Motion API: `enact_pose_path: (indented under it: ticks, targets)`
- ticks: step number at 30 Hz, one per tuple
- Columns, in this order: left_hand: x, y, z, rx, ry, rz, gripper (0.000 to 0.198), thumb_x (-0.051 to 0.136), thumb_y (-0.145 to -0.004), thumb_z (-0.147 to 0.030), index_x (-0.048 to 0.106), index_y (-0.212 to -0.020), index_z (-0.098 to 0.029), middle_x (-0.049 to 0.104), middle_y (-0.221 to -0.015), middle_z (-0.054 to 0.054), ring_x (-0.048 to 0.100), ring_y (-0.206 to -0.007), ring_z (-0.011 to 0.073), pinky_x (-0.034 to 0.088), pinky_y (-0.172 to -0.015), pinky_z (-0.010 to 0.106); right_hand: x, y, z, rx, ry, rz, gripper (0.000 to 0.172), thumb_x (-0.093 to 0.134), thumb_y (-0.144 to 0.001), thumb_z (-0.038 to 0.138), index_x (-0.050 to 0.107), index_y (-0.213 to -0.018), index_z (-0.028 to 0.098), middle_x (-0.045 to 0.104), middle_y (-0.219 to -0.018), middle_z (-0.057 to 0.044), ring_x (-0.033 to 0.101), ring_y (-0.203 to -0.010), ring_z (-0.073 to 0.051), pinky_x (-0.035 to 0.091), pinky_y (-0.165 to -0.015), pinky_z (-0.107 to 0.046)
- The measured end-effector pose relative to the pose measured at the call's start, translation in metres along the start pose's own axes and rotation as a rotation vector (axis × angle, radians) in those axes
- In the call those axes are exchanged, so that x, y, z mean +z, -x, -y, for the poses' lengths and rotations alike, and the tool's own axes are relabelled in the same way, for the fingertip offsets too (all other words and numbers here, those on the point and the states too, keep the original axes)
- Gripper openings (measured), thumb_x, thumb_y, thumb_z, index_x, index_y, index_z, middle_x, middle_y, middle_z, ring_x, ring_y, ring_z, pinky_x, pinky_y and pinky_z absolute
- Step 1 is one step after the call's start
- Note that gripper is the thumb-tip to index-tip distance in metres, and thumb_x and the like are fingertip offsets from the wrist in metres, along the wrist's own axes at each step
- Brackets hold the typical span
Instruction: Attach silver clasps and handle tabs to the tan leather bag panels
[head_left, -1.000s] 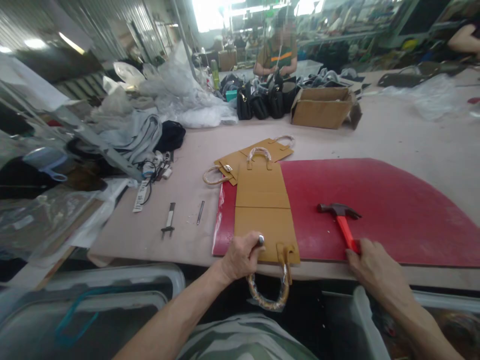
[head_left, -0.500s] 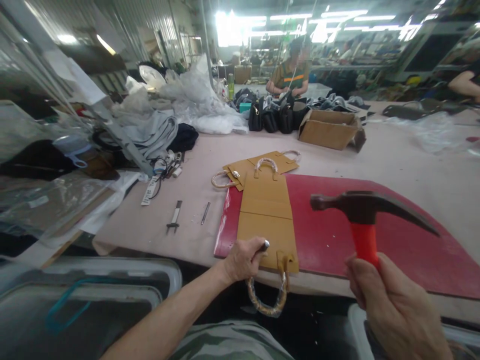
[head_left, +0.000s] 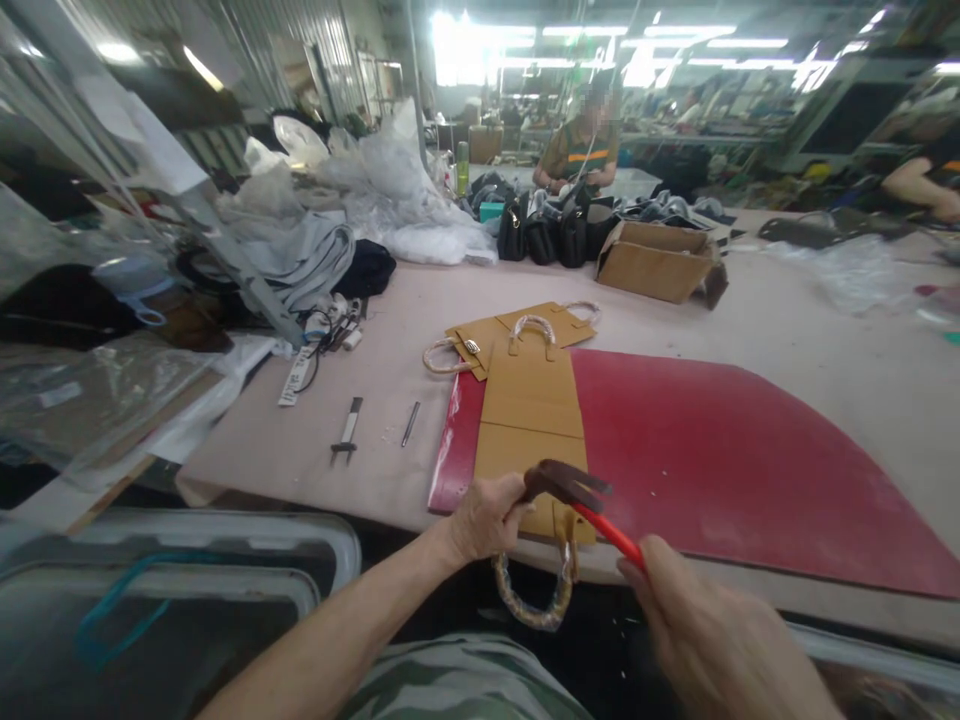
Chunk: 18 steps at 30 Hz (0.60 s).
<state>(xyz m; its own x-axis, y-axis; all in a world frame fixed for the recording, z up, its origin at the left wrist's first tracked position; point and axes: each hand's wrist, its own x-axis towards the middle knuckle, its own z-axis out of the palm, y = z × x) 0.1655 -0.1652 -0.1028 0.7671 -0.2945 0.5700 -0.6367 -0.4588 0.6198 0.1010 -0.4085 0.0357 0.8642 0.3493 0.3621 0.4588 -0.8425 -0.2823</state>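
My right hand (head_left: 686, 605) is wrapped round the red handle of a claw hammer (head_left: 564, 482), whose dark head is down at the top of my left fist. My left hand (head_left: 489, 518) is closed round a metal punch over the tan leather bag piece (head_left: 529, 400); the hammer head and fingers hide the punch now. The near handle (head_left: 534, 612) of that piece, wrapped in clear film, hangs over the table edge. Under the leather lies a red board (head_left: 720, 450). A second tan piece (head_left: 547, 322) with wrapped handles and a metal clasp lies partly beneath the far end.
A divider-like tool (head_left: 347, 432) and a thin metal rod (head_left: 410, 424) lie left of the board. Black bags (head_left: 555, 235), a cardboard box (head_left: 660, 260) and heaped clear plastic (head_left: 420, 215) stand farther back. A person (head_left: 577, 160) sits across the table; plastic bins (head_left: 330, 545) are below it.
The hammer has swung down and left, from raised above the red board to the top of my left fist. My left hand and the leather have hardly moved.
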Motion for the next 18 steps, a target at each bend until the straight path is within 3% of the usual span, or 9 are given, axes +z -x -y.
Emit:
enact_pose_path:
  ticks: [6,10,14,18]
  targets:
    - [0.0,0.001,0.0,0.014,-0.013,0.002,0.011,0.053,-0.088,-0.015,0.059,-0.095,-0.02,0.066,-0.078,0.003,0.066,-0.067,0.0169,0.052,-0.062,0.025,-0.004,-0.007,0.016,-0.004,0.029,-0.186,0.029,0.039,-0.104,0.04,0.049,-0.08,0.026,0.049,-0.049,0.002,0.043,-0.037,-0.014,0.022,-0.044,-0.03]
    - [-0.001,0.002,-0.001,-0.031,0.014,0.031,0.024,0.052,-0.087,-0.011,0.061,-0.108,-0.02,0.069,-0.082,0.004,0.069,-0.072,0.0181,0.054,-0.065,0.026,-0.004,-0.009,0.013,-0.083,0.045,0.007,0.032,0.039,-0.102,0.039,0.045,-0.073,0.026,0.051,-0.047,0.003,0.037,-0.031,-0.012,0.015,-0.042,-0.032]
    - [-0.001,0.002,0.0,-0.025,0.01,0.012,0.016,0.054,-0.087,-0.013,0.059,-0.1,-0.019,0.067,-0.08,0.004,0.068,-0.07,0.0186,0.053,-0.064,0.026,0.006,-0.011,-0.017,0.202,-0.136,0.119,0.038,0.04,-0.098,0.051,0.043,-0.07,0.026,0.046,-0.046,0.005,0.041,-0.037,-0.014,0.023,-0.044,-0.029]
    - [-0.002,0.002,0.002,-0.024,0.012,0.016,0.01,0.055,-0.088,-0.015,0.058,-0.097,-0.02,0.068,-0.082,0.004,0.068,-0.07,0.0172,0.053,-0.064,0.025,0.031,-0.011,-0.073,0.505,-0.214,0.175,0.043,0.035,-0.095,0.054,0.042,-0.063,0.026,0.049,-0.05,0.001,0.047,-0.046,-0.015,0.033,-0.05,-0.028]
